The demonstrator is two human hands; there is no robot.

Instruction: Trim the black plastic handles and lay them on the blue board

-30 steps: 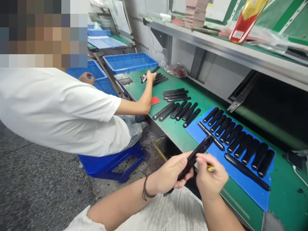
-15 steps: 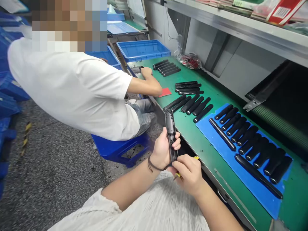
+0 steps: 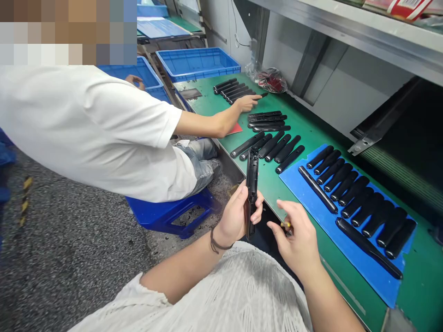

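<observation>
My left hand (image 3: pixel 238 213) is closed around a black plastic handle shell (image 3: pixel 253 175), which stands nearly upright with its ribbed inner side showing. To its right, my right hand (image 3: pixel 298 237) is apart from the shell, thumb and forefinger spread. Its other fingers curl round a small yellow-ended tool (image 3: pixel 286 225), mostly hidden in the palm. On the bench beyond, a blue mat (image 3: pixel 346 240) carries a row of black handle shells (image 3: pixel 375 220), with a slim one (image 3: pixel 317 189) and a longer one (image 3: pixel 368 247) lying along its near side.
More black shells (image 3: pixel 273 146) lie in groups on the green bench (image 3: pixel 207 99). A co-worker in a white shirt (image 3: pixel 114 138) sits at left on a blue stool (image 3: pixel 173 214), one hand (image 3: pixel 249 102) over the bench. Blue crates (image 3: pixel 197 76) stand behind; a metal shelf (image 3: pixel 346 30) overhangs.
The shell in my left hand has turned upright. My right hand was at the shell's lower end and has moved off to the right. The co-worker's hand has reached right across the bench.
</observation>
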